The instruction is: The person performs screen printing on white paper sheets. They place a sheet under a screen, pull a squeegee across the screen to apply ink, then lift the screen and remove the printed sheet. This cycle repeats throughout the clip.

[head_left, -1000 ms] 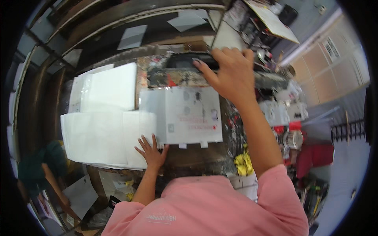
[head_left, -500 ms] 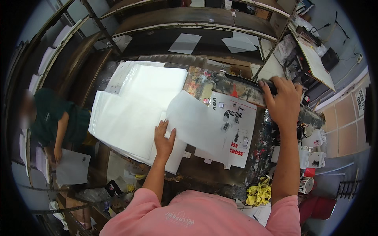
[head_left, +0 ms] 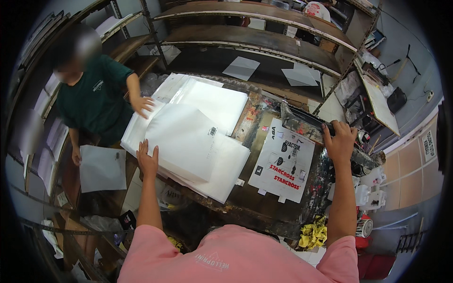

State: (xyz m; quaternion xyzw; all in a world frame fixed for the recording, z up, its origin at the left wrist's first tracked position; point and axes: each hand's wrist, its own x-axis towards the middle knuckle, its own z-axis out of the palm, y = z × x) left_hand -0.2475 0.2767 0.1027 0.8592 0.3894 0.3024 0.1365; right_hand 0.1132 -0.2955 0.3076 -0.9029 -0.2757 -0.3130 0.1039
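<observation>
My left hand [head_left: 148, 162] is at the left edge of a translucent white sheet [head_left: 181, 146] with a small black print, its thumb over the edge. The sheet lies over a stack of plain white sheets [head_left: 233, 158]. My right hand [head_left: 340, 139] is closed around the near end of a raised, paint-stained screen-printing frame [head_left: 299, 123], seen almost edge-on. Under the frame, a white layout sheet [head_left: 288, 162] with black and red graphics lies on the table. Across the stack, a co-worker's hand [head_left: 141, 104] reaches toward the translucent sheet.
A co-worker in a dark green shirt [head_left: 96, 94] stands at the left, holding another printed sheet [head_left: 103, 168] low. Shelving [head_left: 255, 35] runs behind the table. Yellow crumpled material [head_left: 314, 232] sits by the table's near right corner, with containers [head_left: 373, 195] beyond.
My left hand has moved left, carrying the translucent sheet off the layout sheet and over the stack. The co-worker has straightened and extended an arm. My right hand still grips the frame.
</observation>
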